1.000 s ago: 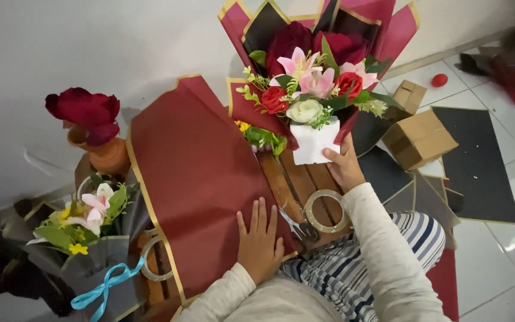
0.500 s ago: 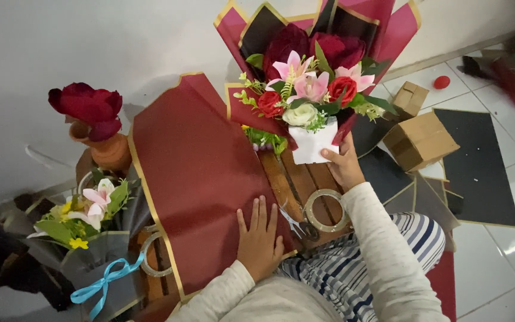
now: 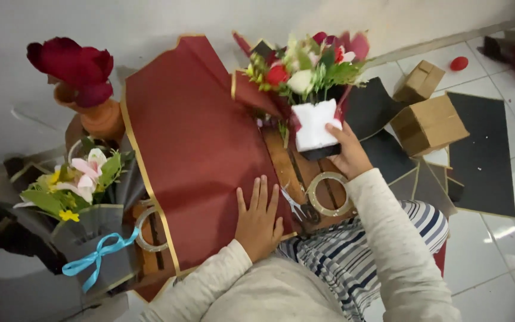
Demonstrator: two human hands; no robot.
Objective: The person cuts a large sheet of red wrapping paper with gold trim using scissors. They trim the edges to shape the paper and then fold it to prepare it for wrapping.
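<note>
Left hand [image 3: 259, 219] lies flat, fingers spread, on the red wrapping paper [image 3: 201, 149], pinning it to the wooden table [image 3: 296, 173]. Right hand [image 3: 348, 152] has its fingers closed around the white base of the bouquet [image 3: 308, 89], holding it upright over the paper's right edge, tape roll [image 3: 327, 194] just below.

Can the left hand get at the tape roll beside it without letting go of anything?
Probably yes: the left hand lies flat on the red wrapping sheet, holding nothing, and the tape roll lies uncovered just to its right.

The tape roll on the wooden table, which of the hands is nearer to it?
Right. The right hand, gripping the bouquet's white base, is just above the tape roll; the left hand lies flat on the red wrapping paper, farther left.
</note>
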